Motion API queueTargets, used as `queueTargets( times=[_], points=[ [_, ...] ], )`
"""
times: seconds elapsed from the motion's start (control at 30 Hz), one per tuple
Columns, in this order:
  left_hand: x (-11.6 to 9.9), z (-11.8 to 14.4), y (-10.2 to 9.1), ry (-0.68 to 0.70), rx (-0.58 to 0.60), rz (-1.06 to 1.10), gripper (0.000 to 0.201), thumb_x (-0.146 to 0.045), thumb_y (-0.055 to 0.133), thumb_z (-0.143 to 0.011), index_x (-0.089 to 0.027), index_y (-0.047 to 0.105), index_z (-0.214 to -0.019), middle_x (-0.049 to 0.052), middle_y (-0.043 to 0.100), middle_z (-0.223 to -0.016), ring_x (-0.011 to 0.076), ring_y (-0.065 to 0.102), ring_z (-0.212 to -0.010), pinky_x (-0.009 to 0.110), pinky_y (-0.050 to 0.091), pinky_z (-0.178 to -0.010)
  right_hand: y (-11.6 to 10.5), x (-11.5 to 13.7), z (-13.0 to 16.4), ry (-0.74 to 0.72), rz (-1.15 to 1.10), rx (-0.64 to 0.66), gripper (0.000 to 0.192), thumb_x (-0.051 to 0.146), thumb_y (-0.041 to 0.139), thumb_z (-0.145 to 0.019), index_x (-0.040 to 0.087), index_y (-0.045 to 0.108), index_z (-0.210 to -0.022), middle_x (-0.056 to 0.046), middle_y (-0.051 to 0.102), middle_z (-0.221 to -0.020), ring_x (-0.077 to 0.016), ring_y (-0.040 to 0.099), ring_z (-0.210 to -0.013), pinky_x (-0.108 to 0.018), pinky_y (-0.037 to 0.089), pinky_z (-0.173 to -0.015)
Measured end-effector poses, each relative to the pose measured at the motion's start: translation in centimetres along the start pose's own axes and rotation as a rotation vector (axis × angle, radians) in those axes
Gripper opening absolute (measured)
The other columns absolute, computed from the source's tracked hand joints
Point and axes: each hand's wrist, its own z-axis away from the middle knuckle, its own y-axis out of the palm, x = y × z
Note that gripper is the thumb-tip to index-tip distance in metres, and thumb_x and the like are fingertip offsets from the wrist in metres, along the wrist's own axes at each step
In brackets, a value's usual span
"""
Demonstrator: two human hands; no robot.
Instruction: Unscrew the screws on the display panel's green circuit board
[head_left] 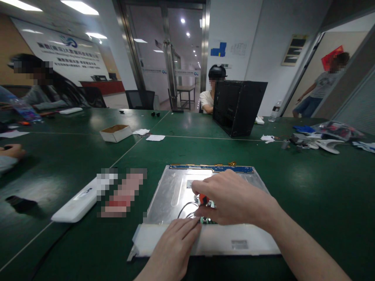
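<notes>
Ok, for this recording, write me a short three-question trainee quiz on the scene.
1. True or false: the small pale box is closed.
2. What does the right grip hold? A) white paper; B) a red-orange item; C) a bottle.
3. Fill in: in this picture, the long white block lies to the ___ of the silvery panel.

Key: 1 false, the small pale box is open-topped; 2 B; 3 left.

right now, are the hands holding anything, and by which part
The right hand seems to hold a red object, gripped part hidden; for the left hand, unclear.
</notes>
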Motion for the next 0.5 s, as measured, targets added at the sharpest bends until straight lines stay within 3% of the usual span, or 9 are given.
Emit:
queueTargets(
  times=[0.1,0.23,0.33,0.5],
  points=[
    [0.00,0.09,0.14,-0.001,-0.001,-0.004,0.050,0.001,0.038,-0.076,-0.017,0.060,-0.118,0.010,0.066,-0.116,0.0238,0.062,-0.103,0.040,0.055,-0.086,0.00,-0.10,-0.23,0.032,0.032,0.010,0.021,0.041,0.057,-0.089,0.020,0.059,-0.087,-0.002,0.071,-0.079,-0.0169,0.063,-0.067,-0.028,0.021,-0.051],
    [-0.15,0.05,-0.08,-0.007,0.008,0.018,0.050,0.001,0.039,-0.076,-0.017,0.060,-0.118,0.010,0.066,-0.116,0.0234,0.062,-0.103,0.040,0.055,-0.087,-0.02,-0.02,-0.13,0.015,0.047,-0.010,0.009,0.025,0.053,-0.087,0.019,0.058,-0.093,-0.003,0.071,-0.083,-0.0165,0.062,-0.068,-0.028,0.022,-0.052],
    [-0.23,-0.10,-0.44,-0.016,0.034,0.024,0.051,0.001,0.040,-0.076,-0.017,0.059,-0.120,0.010,0.066,-0.117,0.0234,0.062,-0.103,0.040,0.054,-0.088,-0.05,0.07,0.10,0.003,0.035,-0.007,0.013,0.021,0.054,-0.083,0.019,0.056,-0.096,-0.004,0.070,-0.085,-0.0164,0.061,-0.069,-0.028,0.023,-0.053],
    [-0.08,0.05,-0.25,-0.025,0.031,0.020,0.052,0.002,0.040,-0.075,-0.018,0.059,-0.120,0.011,0.065,-0.118,0.0234,0.061,-0.105,0.040,0.053,-0.090,0.08,-0.04,-0.03,0.029,0.035,0.002,0.021,0.040,0.058,-0.088,0.020,0.059,-0.087,-0.003,0.069,-0.075,-0.0161,0.061,-0.065,-0.028,0.019,-0.051]
  ],
)
